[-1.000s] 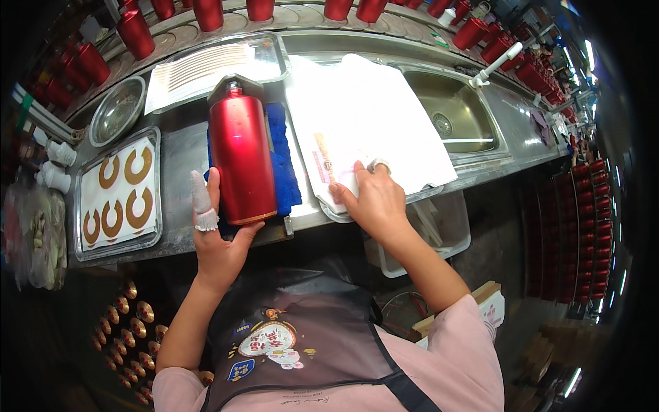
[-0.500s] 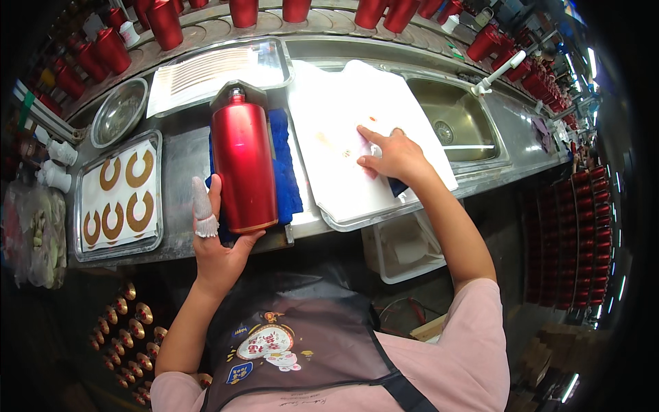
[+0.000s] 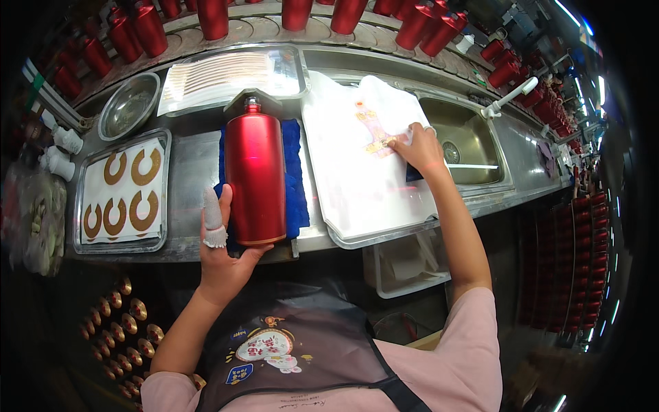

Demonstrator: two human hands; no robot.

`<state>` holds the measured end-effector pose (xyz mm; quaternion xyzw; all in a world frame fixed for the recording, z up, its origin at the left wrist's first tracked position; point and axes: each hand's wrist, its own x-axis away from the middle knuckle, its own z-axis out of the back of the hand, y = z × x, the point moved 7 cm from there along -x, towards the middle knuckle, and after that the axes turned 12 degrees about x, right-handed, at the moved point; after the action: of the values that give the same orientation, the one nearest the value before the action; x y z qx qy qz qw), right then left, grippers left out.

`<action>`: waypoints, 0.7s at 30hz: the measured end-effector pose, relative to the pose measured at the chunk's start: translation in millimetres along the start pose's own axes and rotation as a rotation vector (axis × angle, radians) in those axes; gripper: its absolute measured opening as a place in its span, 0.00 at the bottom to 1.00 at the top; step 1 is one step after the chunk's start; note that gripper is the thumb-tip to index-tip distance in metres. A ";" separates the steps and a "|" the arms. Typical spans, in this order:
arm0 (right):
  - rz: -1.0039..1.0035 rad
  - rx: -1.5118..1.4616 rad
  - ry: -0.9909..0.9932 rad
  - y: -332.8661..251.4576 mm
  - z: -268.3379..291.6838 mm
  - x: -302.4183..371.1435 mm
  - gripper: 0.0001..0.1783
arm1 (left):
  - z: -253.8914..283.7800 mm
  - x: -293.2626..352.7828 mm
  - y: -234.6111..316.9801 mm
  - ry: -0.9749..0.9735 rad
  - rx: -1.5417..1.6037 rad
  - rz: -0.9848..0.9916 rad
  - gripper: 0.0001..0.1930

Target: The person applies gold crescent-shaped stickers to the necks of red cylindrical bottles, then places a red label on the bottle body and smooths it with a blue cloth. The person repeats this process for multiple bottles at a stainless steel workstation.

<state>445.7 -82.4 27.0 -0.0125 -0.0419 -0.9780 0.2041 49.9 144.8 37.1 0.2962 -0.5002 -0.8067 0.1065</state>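
A glossy red bottle [image 3: 255, 178] with a metal neck lies on a blue cloth [image 3: 294, 178], its neck end against a grey metal rest [image 3: 271, 103]. My left hand [image 3: 230, 264] grips its lower left corner, thumb along the base, fingers beside it; one finger wears a whitish finger cot [image 3: 213, 209]. My right hand [image 3: 422, 150] is over the stack of white sheets [image 3: 364, 199], thumb and forefinger closed at the edge of a thin pink-and-gold decal [image 3: 373, 127]. A dark blue flat piece [image 3: 413, 173] shows partly under that palm; its kind is hidden.
A tray with gold C-shaped decals [image 3: 144, 167] is at the left, below a metal bowl [image 3: 129, 106]. Behind lies a tray of striped sheets [image 3: 220, 79]. A sink [image 3: 463, 134] with a white tap [image 3: 511, 96] is at the right. Red bottles [image 3: 295, 14] line the far conveyor.
My right hand has gone from spread fingers on the sheet to a pinch at the decal, which now shows more fully. My left hand stays at the bottle. The whole view has shifted slightly.
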 end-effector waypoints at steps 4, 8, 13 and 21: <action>-0.114 0.028 0.095 36.1 1.9 -23.9 0.49 | 0.1 -0.9 1.7 -0.012 0.029 0.023 0.56; -0.079 -0.220 0.047 78.0 -12.6 -59.1 0.36 | 0.9 -4.0 8.1 0.006 0.061 -0.012 0.55; -0.122 -0.487 -0.101 108.9 -35.1 -89.8 0.25 | 0.7 -5.2 12.4 0.004 0.002 -0.017 0.53; -0.170 -0.766 -0.044 170.6 -45.5 -100.4 0.11 | 1.0 -4.5 12.0 0.012 0.013 -0.005 0.52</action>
<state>605.6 -202.2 -9.4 -0.1053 0.3210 -0.9356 0.1022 51.5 141.9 49.6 0.3030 -0.5042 -0.8018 0.1054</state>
